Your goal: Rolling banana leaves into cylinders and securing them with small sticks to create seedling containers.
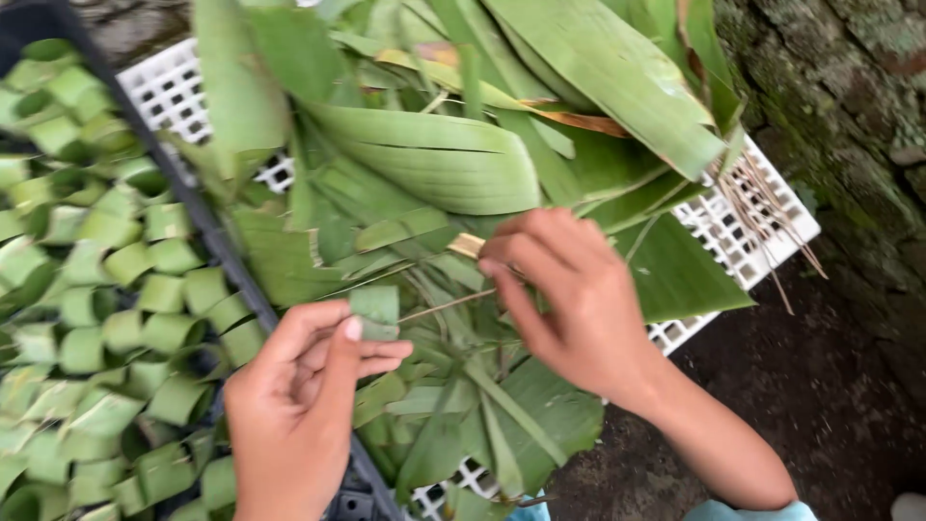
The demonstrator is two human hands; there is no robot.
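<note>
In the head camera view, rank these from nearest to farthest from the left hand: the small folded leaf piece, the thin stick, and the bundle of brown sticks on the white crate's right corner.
1. Folded leaf piece: pinched in the left hand.
2. Thin stick: just right of it, reaching toward the right hand.
3. Bundle of brown sticks: far right, on the white crate corner.

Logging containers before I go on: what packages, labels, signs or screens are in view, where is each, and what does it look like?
No labels, signs or screens show.
White crate: centre to right, perforated plastic, piled with green leaves.
Dark crate: left, black rim, full of folded leaf cups.
Left hand pinches a folded leaf piece; right hand holds a thin stick.
</note>
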